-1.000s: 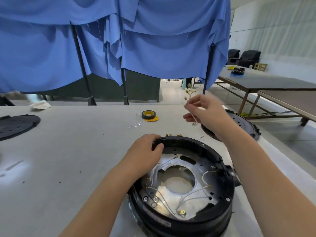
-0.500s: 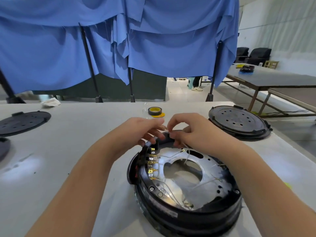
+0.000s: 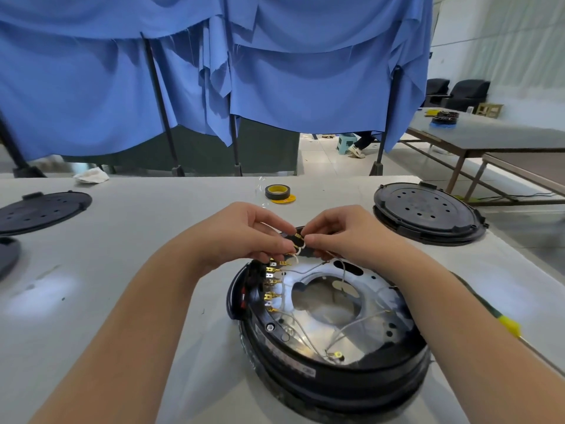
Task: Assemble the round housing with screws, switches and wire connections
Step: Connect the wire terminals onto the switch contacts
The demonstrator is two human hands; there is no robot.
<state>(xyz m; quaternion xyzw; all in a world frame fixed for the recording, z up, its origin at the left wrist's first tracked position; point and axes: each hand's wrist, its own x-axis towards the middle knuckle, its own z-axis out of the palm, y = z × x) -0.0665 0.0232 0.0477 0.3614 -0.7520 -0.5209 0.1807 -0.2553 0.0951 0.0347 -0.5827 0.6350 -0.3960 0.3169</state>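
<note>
- The housing stands on the table, in the lower middle of the frame, a bit to the right.
- It is black and round, with a shiny metal plate inside and a big hole in the plate.
- On its left inner wall there is a row of brass terminals; thin pale wires run across the plate.
- Both hands meet at the far rim of the housing, in the middle of the frame.
- The left hand has curled fingers and pinches a small brass connector on a wire end.
- The right hand also has curled fingers and pinches the same wire end from the other side; the fingertips of the two hands nearly touch.
- A tape roll lies behind the hands, in the upper middle part of the table.
- A black lid lies at the right, another lid at the left edge.
- A blue cloth hangs over the back, in the upper part of the frame.
</note>
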